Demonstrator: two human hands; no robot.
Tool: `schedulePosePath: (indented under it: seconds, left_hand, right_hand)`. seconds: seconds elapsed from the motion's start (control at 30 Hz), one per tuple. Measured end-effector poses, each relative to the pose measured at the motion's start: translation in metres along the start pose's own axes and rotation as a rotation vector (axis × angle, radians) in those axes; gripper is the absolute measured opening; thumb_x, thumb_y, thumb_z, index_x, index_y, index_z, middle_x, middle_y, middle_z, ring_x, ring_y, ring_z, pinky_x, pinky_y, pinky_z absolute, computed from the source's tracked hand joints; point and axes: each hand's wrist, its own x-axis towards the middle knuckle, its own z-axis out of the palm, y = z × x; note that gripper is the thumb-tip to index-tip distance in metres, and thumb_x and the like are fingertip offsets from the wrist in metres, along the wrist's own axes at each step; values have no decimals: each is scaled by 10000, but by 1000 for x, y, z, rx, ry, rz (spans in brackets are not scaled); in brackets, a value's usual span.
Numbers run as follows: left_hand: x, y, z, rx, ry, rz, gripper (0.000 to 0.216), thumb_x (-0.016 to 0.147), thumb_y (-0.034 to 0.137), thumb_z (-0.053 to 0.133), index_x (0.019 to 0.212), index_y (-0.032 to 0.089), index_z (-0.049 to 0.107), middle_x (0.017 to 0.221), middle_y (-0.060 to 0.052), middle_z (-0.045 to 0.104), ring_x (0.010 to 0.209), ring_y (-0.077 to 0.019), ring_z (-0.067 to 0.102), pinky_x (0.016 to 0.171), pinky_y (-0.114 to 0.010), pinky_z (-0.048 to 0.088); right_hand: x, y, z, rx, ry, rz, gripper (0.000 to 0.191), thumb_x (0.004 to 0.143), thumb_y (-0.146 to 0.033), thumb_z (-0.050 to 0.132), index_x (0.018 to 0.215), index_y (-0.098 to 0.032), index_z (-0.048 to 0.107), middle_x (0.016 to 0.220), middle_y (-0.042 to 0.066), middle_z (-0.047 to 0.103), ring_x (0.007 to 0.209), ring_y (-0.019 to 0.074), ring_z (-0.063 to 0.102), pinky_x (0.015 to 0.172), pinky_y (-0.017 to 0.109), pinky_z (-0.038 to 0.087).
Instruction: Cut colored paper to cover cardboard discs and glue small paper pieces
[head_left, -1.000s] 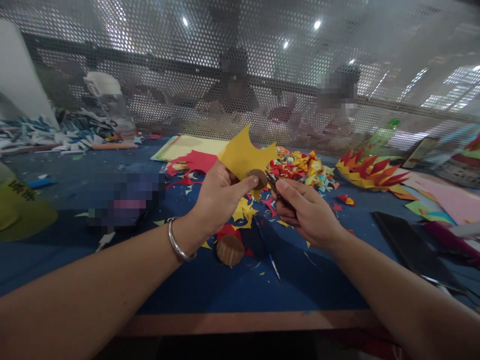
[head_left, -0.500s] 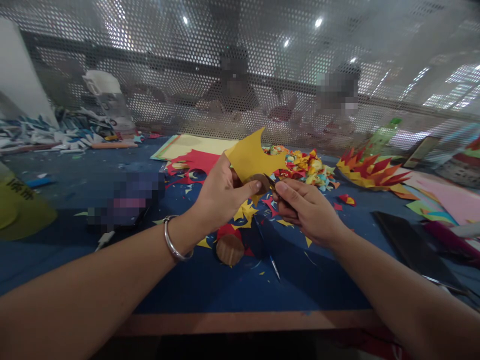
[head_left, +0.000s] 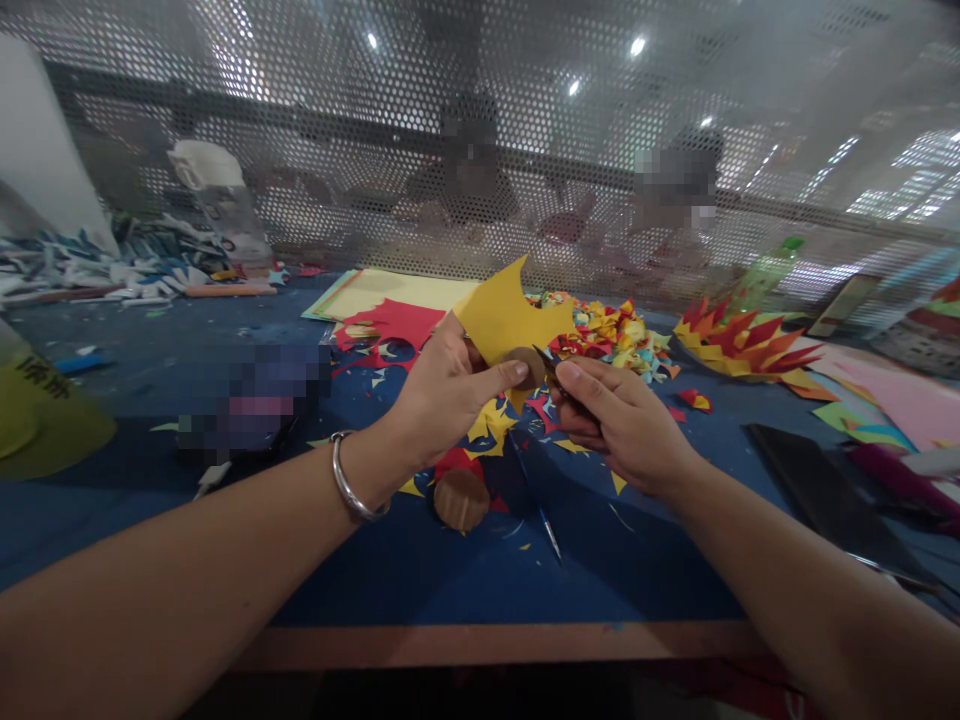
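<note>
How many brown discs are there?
3 brown discs: one against the yellow paper in the left hand, one on the table, one on the red sheet. Scraps may hide more.

round brown cardboard disc (head_left: 460,498): below left hand (head_left: 442,395)
heap of multicoloured paper scraps (head_left: 615,335): beyond right hand (head_left: 626,425)
flat black slab (head_left: 821,490): further right

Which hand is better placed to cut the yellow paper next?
Probably the right: the right hand holds the scissors, tips at the yellow paper, while the left hand only pinches that paper.
</note>
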Motion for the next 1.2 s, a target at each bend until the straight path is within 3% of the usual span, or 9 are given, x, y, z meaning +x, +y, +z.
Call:
schedulePosePath:
  seconds: [0.23,0.53,0.83,1.07,1.2]
  left_hand:
    - [-1,1,2,32,-2,8,369,736,151,804,1053,149,616,925,-59,728,897,-190,697,814,-302,553]
    - [-2,-1,1,49,30,22,467,742,13,700,1151,153,522,1078,-76,722,912,-176,722,825,-292,578]
    - [-3,5,-2,121,12,-34,479,739,66,722,1114,199,456,922,-35,730,810,-178,735,724,-291,574]
    - [-3,7,-4,232,19,-52,455,766,107,700,1101,211,410,750,26,688,641,-130,677,595,-250,498]
    - [-2,7,-5,229,3,-45,468,763,80,684,1117,211,406,728,33,677,653,-135,678,600,-249,486]
  right_hand:
    - [0,0,-2,3,-3,12,380,914,-515,648,750,-188,547,504,-93,325,437,43,237,386,169,154]
    - [1,0,-3,-53,-5,-27,371,940,-488,622,740,-185,548,490,-93,345,428,42,249,381,175,165]
    - [1,-1,-4,-97,-10,-41,399,912,-523,646,713,-194,540,488,-92,330,434,50,230,394,206,163]
    - [2,3,-5,-142,26,-61,451,883,-570,663,675,-192,530,469,-87,346,429,54,261,401,215,201]
    - [1,2,-5,-152,41,-52,476,865,-593,673,652,-191,531,458,-84,357,417,52,271,394,218,202]
